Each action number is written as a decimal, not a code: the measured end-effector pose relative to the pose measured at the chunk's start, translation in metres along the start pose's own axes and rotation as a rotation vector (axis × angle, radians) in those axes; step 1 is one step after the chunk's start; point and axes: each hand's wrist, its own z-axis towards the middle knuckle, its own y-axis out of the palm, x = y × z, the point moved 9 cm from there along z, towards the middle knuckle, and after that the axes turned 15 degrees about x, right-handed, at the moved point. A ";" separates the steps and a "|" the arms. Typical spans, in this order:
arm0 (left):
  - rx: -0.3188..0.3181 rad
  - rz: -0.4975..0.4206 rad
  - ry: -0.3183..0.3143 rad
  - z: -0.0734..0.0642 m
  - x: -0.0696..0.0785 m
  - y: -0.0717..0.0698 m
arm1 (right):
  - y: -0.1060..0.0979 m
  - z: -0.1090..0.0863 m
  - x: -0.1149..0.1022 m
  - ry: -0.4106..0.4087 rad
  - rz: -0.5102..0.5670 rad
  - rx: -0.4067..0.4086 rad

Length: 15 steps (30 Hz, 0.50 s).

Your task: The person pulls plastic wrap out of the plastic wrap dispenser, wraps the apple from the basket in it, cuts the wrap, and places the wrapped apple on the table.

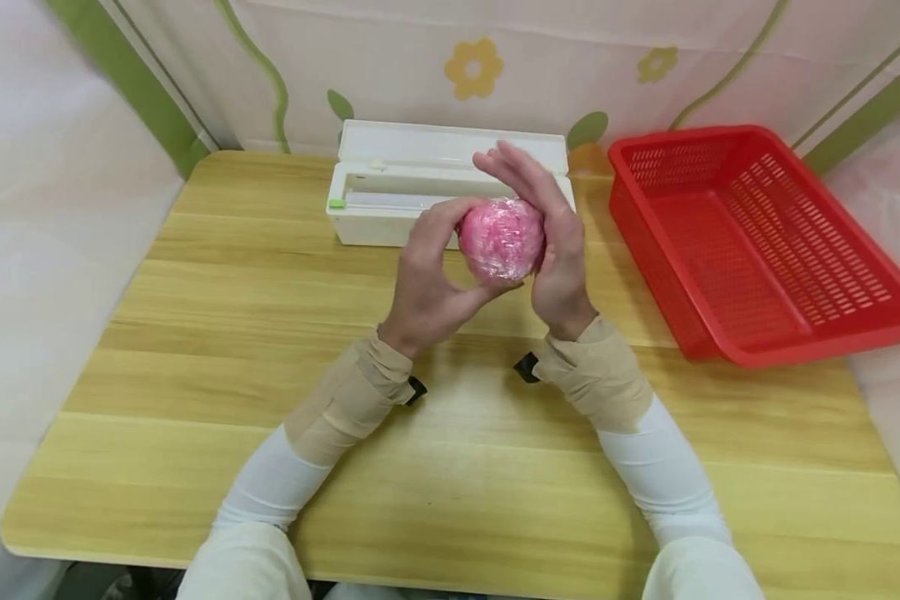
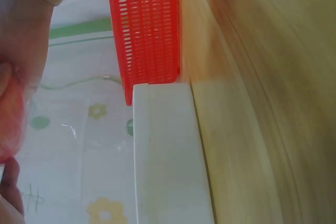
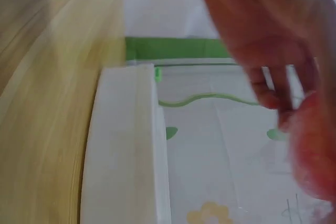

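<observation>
A round pink thing (image 1: 501, 239) in wrinkled, shiny clear film is held up above the table; its kind under the film cannot be told. My left hand (image 1: 429, 287) grips it from the left, fingers at the upper side and thumb beneath. With fingers extended upward, my right hand (image 1: 561, 250) rests its palm side against the right of it. Only part of the wrapped thing (image 2: 10, 121) shows at the edge of the left wrist view. The right wrist view has it (image 3: 311, 153) blurred at its right edge.
Behind the hands stands a long white box (image 1: 371, 227), lid raised, with a pale roll (image 1: 390, 201) inside and a green piece at its left end. A red perforated basket (image 1: 656, 279) sits at the back right of the wooden table (image 1: 217, 350). A flowered curtain hangs behind.
</observation>
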 end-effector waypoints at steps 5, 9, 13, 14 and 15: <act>-0.027 0.183 -0.053 0.000 -0.010 -0.001 | -0.002 0.004 0.000 -0.117 -0.297 -0.033; -0.057 0.348 0.026 -0.002 -0.006 0.000 | 0.007 -0.004 -0.007 -0.379 -0.587 -0.051; -0.073 0.477 0.110 -0.004 -0.002 0.002 | 0.014 -0.010 0.004 -0.299 -0.651 -0.147; -0.080 0.493 0.113 -0.005 -0.003 0.002 | 0.013 -0.010 0.009 -0.226 -0.620 -0.172; -0.089 0.496 0.104 -0.004 -0.006 0.003 | 0.011 -0.009 0.013 -0.144 -0.582 -0.190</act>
